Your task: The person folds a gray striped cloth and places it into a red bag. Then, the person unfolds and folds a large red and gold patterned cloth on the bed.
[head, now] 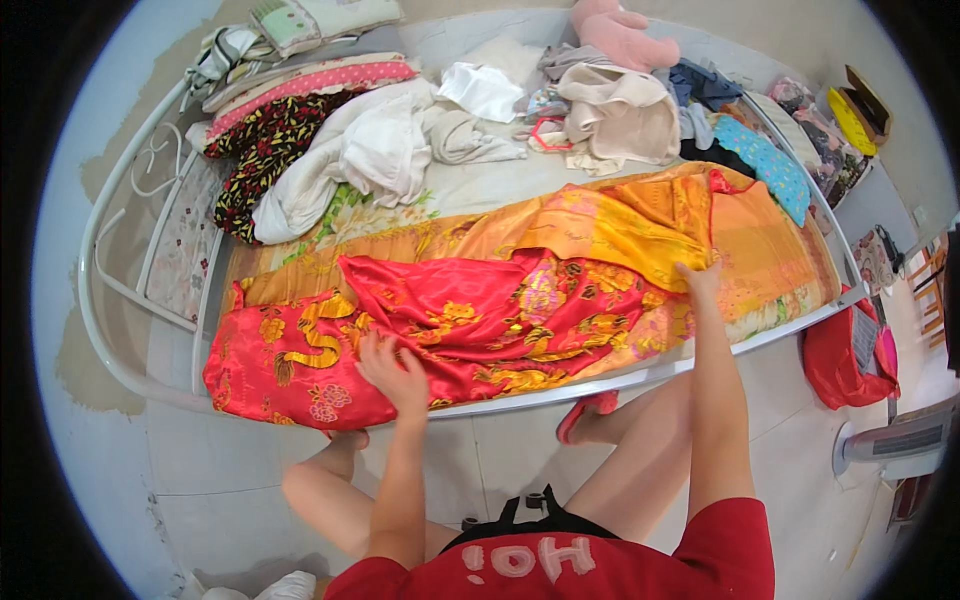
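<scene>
A red satin cloth with gold and pink embroidered-looking flowers [450,300] lies rumpled along the near side of a metal-framed bed. Its yellow-orange side [630,225] shows folded over at the right. My left hand [392,371] rests on the red side with its fingers spread, near the flatter left end. At the cloth's right part, my right hand [699,279] grips the edge of the yellow fabric, fingers partly hidden. Beneath spreads an orange patterned sheet [772,240] over a floral mattress [787,311].
White bedding [382,150], a black floral cloth [262,165], a beige garment [622,112] and a pink plush toy [619,34] lie along the far side. The white bed rail [487,407] borders the near edge. A red bag [844,360] and a fan [892,442] stand right.
</scene>
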`<action>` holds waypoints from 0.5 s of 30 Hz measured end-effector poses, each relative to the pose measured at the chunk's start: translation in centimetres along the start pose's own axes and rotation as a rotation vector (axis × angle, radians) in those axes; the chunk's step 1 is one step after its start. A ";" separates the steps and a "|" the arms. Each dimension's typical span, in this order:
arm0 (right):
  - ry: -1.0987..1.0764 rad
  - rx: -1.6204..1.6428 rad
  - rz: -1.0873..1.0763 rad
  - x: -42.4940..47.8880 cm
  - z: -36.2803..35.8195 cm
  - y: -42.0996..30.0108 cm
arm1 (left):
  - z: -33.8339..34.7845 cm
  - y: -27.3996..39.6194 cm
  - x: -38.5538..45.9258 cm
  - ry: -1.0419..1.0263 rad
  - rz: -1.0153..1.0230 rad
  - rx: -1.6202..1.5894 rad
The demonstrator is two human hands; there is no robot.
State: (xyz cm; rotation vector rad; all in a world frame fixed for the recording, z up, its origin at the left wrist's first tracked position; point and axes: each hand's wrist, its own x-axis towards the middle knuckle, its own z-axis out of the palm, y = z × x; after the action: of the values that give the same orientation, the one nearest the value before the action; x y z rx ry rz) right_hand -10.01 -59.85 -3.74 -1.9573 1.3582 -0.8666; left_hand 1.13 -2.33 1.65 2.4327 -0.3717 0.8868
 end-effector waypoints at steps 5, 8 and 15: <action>-0.429 0.856 0.533 1.3 0.7 -3.8 | -0.4 15.4 -4.6 -0.464 0.249 -0.233; -0.282 1.281 0.460 6.3 -5.5 -4.6 | 2.7 21.6 -6.1 -0.577 0.114 -0.208; 0.490 1.289 -0.048 -1.7 -21.8 -11.8 | 4.0 23.0 -6.3 -0.624 -0.013 0.014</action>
State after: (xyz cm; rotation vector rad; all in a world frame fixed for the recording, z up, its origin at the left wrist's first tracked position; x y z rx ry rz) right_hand -20.98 -57.08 18.33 -0.7793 0.5963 -1.7281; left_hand -11.07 -23.06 3.59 2.6755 -0.5660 0.0981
